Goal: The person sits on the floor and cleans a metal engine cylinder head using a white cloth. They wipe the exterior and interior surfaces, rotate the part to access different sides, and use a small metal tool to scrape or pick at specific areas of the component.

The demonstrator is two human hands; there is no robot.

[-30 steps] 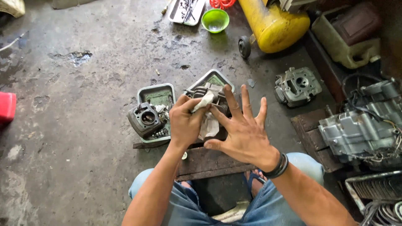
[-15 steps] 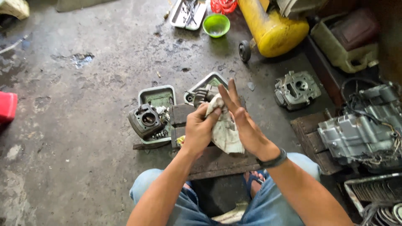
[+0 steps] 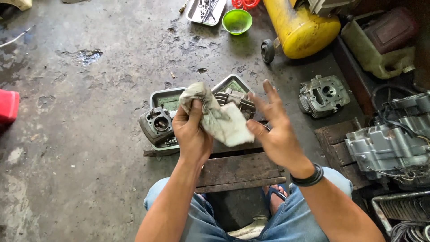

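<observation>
The wiping looks to be mid-way: the left hand [image 3: 191,134] is clamped on a crumpled rag [image 3: 218,117], held up above the trays [image 3: 166,96] on the floor, while the right hand [image 3: 274,130] is spread open just beside it, perhaps brushing its edge. The rag is pale, grimy and bunched. The engine cylinder [image 3: 155,124] sits untouched below.

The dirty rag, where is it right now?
In the head view, mid-frame: the rag is gripped in the left hand, held above the two metal trays, with the open right hand just beside it.
</observation>
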